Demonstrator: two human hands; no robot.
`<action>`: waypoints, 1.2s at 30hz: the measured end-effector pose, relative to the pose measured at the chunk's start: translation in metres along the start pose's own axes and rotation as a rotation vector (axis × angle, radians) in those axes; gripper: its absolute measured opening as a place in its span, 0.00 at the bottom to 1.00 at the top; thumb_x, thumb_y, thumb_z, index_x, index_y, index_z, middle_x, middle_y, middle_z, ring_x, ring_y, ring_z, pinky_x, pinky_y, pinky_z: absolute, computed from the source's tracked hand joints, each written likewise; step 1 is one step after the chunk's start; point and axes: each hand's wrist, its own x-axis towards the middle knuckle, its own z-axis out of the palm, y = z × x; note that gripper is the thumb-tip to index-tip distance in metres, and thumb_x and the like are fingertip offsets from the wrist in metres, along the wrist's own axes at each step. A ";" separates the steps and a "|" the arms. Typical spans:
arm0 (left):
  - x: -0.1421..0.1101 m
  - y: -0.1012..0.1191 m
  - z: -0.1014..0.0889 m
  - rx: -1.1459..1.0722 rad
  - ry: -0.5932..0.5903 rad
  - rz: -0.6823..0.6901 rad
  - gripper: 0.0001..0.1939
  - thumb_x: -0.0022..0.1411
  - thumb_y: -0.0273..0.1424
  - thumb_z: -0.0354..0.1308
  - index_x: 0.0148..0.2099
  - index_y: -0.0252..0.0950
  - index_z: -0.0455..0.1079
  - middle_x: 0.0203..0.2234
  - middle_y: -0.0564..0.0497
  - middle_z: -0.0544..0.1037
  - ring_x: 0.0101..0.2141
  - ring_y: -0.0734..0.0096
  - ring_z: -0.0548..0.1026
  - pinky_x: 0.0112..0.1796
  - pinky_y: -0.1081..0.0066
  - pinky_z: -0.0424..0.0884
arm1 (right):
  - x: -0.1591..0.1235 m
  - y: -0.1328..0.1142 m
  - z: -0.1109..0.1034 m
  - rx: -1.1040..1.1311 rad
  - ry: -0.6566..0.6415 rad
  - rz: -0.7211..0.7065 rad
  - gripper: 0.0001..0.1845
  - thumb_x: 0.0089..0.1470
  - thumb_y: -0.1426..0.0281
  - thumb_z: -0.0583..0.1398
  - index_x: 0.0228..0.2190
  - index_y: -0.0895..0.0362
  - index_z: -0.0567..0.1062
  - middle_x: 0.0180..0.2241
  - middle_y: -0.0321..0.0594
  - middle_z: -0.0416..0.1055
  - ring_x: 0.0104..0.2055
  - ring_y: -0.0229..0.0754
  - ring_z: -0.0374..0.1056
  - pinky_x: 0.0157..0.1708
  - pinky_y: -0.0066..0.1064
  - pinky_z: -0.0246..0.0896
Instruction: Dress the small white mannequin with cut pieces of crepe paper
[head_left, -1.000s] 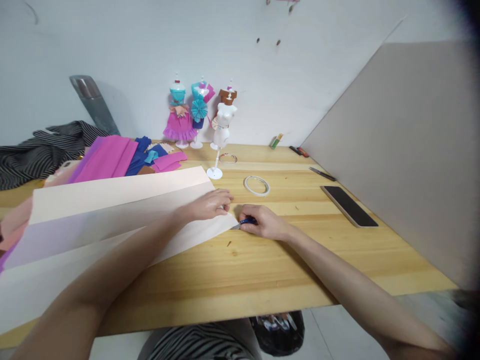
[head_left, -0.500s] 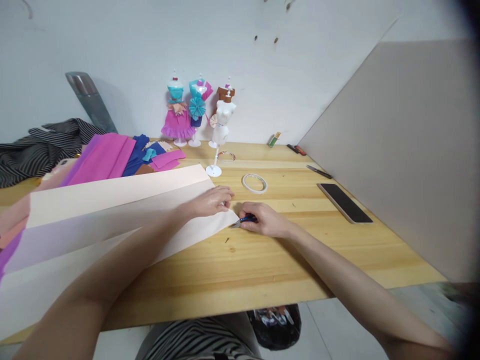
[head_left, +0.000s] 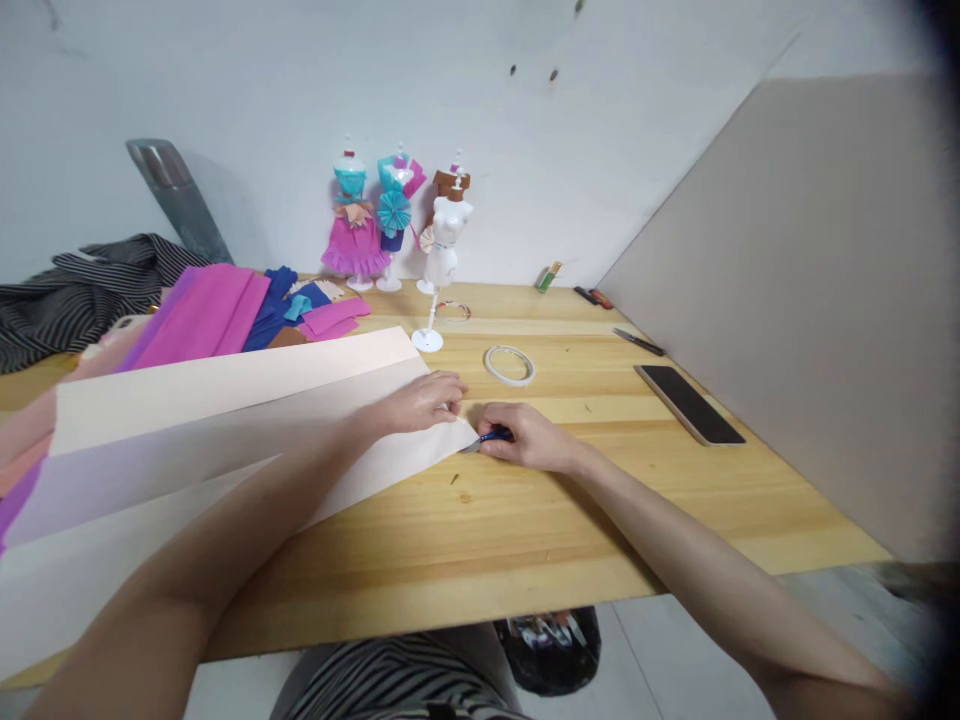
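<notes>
A long, pale sheet of paper [head_left: 390, 462], apparently crepe paper, lies across the left of the table with its corner pointing right. My left hand [head_left: 429, 400] rests on the sheet near that corner, fingers together and bent at its edge, holding it; the fingertips are partly hidden. Just right of the corner, my right hand [head_left: 525, 437] is closed round small scissors with blue handles [head_left: 496, 435]. Their blades [head_left: 471, 446] meet the paper's corner, and part of them is hidden by it.
Small dress-form mannequins [head_left: 448, 235] stand at the back. Pink and blue paper pieces [head_left: 217, 310] lie at the left. A tape roll [head_left: 510, 366], a phone [head_left: 690, 405] and a dark pointed tool [head_left: 637, 341] lie on the right. A black bin [head_left: 559, 665] stands below the table edge.
The scissors' blades have moved slightly onto the paper's corner and show less than before. My left hand has stayed in place on the sheet.
</notes>
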 end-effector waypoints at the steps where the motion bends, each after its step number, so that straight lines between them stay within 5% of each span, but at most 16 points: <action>1: 0.000 -0.001 0.000 -0.004 0.006 0.006 0.03 0.60 0.29 0.57 0.34 0.36 0.69 0.49 0.44 0.73 0.55 0.58 0.65 0.55 0.57 0.60 | 0.000 0.001 0.000 0.003 0.002 0.003 0.11 0.54 0.63 0.59 0.26 0.58 0.68 0.25 0.37 0.66 0.25 0.37 0.59 0.28 0.28 0.52; 36: -0.001 0.001 0.002 -0.005 0.032 0.017 0.04 0.61 0.30 0.57 0.34 0.37 0.69 0.47 0.44 0.74 0.54 0.59 0.67 0.55 0.58 0.61 | 0.004 -0.004 0.006 0.032 0.012 0.013 0.09 0.52 0.65 0.59 0.26 0.58 0.68 0.24 0.36 0.67 0.25 0.36 0.59 0.27 0.27 0.53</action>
